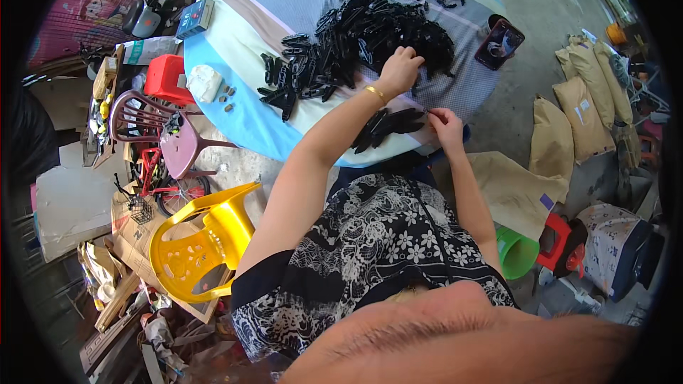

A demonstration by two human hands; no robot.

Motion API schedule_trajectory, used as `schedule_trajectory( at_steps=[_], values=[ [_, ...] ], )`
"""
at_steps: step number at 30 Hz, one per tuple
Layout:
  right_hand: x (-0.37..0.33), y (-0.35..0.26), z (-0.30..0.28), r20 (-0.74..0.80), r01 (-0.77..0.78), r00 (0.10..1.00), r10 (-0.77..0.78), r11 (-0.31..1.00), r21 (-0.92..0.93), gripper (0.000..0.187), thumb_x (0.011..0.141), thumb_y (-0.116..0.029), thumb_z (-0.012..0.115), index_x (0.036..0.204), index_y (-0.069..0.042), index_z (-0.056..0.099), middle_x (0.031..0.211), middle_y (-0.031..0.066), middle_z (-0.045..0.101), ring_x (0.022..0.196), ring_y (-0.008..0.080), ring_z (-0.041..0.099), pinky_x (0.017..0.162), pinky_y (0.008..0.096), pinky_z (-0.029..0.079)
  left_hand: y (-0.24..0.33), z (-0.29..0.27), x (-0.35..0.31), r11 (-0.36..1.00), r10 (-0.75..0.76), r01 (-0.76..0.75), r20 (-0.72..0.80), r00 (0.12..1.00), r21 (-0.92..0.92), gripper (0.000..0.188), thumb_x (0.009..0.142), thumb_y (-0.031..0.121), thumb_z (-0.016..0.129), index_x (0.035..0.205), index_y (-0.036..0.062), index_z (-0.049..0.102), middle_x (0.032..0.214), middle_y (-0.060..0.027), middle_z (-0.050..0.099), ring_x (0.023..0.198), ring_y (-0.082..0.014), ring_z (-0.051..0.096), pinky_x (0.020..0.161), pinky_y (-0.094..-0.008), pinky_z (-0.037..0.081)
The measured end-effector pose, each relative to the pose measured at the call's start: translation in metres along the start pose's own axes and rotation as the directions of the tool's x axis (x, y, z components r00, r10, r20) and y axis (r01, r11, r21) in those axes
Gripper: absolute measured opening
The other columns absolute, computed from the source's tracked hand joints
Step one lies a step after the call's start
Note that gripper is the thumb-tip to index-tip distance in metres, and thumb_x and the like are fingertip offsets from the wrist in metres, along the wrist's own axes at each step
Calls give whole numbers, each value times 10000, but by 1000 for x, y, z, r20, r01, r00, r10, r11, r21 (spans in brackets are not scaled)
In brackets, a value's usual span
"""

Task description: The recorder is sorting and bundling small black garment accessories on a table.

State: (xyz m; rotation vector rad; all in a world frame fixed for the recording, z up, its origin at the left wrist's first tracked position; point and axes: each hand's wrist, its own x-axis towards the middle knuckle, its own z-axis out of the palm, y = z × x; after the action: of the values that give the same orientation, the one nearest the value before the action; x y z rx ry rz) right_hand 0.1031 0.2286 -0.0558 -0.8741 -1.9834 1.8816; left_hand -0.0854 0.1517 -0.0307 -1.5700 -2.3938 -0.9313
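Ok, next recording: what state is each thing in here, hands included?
left hand: reaching into the pile, fingers curled on black pieces
right hand: pinching the end of the small bunch
pile of black plastic pieces: loose, spread over the tablecloth
small bunch of black pieces: gathered at the table's near edge
phone: lying flat, screen lit
yellow plastic chair: tipped over on the floor
brown sacks: full, standing upright

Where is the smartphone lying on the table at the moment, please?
In the head view the smartphone lies near the table's right edge, on the person's right, just beyond the pile of black plastic parts that the left hand reaches into.
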Motion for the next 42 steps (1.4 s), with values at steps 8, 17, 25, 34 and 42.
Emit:
schedule_trajectory(
  at_steps=[8,17,25,34,42],
  values=[
    [-14,-6,-9,6,44,999,-44,999,-12,141,784,-78,638,889,15,623,697,24,614,591,68,545,549,203,445,7,20,18,979,-145,148,-32,989,139,126,720,87,569,831,35,599,848,-142,536,814,-311,538,730,-381,462],
    [-12,-58,5,-223,365,910,-350,931,29,129,758,-38,666,872,8,630,786,40,638,698,86,591,626,217,476,32,-57,-34,255,-313,640,564,764,-725,230,840,145,594,963,-49,591,793,-65,622,671,-140,621,602,-248,512],
    [-32,-88,38,-4,429,903,-429,903,-25,94,783,-16,634,872,13,624,813,66,641,692,98,603,618,212,487,59,-77,-94,-441,-266,459,601,754,-771,250,807,23,617,1044,5,541,892,-67,606,775,-150,613,716,-246,508],
    [-39,-111,44,87,623,781,-618,763,-171,104,742,10,640,844,-11,645,831,88,645,721,171,615,629,252,486,59,-90,-113,-502,-334,339,540,773,-795,286,866,18,524,1152,16,522,1091,-73,568,988,-161,558,888,-311,471],
    [-42,-119,48,232,789,587,-775,484,-377,159,670,19,654,820,-34,645,811,73,618,745,245,586,644,318,482,63,-93,-119,-394,-443,340,501,744,-854,309,858,19,540,1166,15,516,1045,-49,580,955,-135,569,862,-289,484]
  ],
)
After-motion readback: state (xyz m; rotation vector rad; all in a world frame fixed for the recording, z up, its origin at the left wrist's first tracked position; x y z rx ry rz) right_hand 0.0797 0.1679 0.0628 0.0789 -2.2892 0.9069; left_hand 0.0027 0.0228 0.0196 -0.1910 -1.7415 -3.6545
